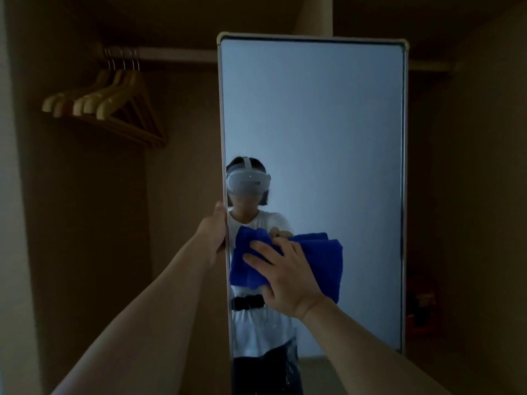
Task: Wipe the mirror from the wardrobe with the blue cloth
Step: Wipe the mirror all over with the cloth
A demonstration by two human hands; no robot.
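A tall mirror [313, 115] in a pale frame stands upright in the middle of the head view, inside a dim wardrobe. My left hand [214, 233] grips the mirror's left edge at mid height. My right hand [288, 276] presses a folded blue cloth [322, 262] flat against the lower left part of the glass. The cloth's reflection shows beside it. The glass also reflects a person in a white shirt wearing a headset.
Several wooden hangers [114, 101] hang from a rail [171, 54] at the upper left. Brown wardrobe walls close in on both sides. A dark reddish object [422, 306] sits low at the right behind the mirror.
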